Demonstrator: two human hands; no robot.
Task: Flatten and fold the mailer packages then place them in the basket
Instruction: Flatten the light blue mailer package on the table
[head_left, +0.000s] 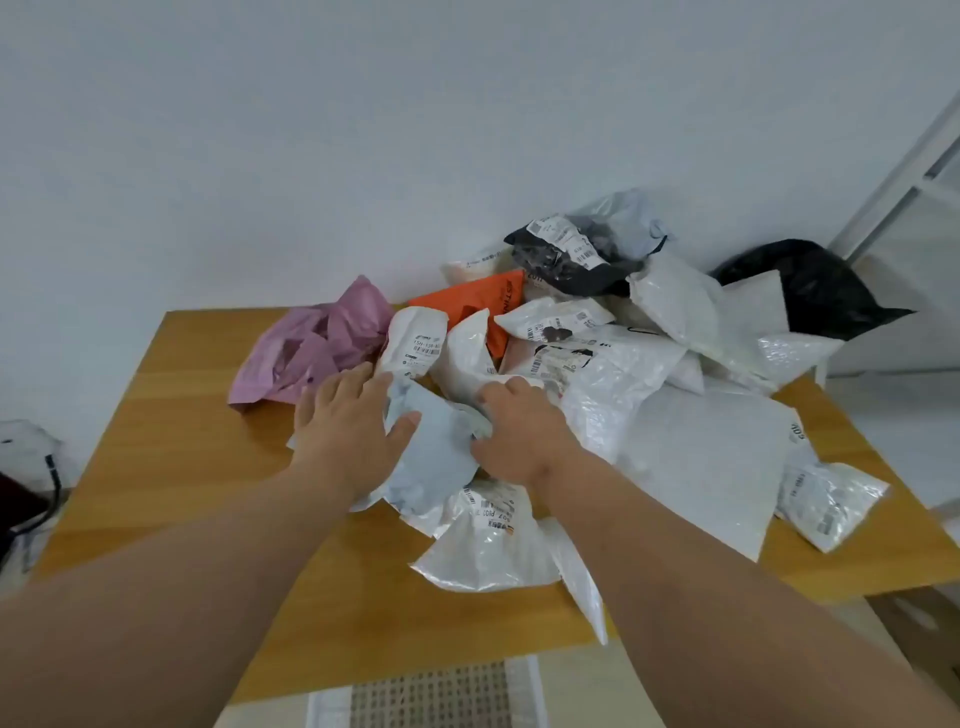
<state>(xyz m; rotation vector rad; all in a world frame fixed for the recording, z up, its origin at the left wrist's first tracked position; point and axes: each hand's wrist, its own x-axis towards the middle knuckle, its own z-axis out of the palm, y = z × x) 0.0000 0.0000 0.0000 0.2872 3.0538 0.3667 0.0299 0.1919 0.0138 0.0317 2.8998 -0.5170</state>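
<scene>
On the wooden table (156, 467) against the white wall (311, 130), a pale blue mailer (431, 457) lies at centre, left hand (348, 421) flat on it, right hand (519, 431) gripping its edge, the mailer pile (649, 338) toward two o'clock.

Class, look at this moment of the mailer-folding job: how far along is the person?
Done: nothing visibly; no folded mailer shows, and the basket below the table shows nothing clearly inside. In hand: the left hand and right hand are both on a crumpled pale blue mailer. Left: the whole heap, including the pink mailer, orange mailer and black mailer.
</scene>
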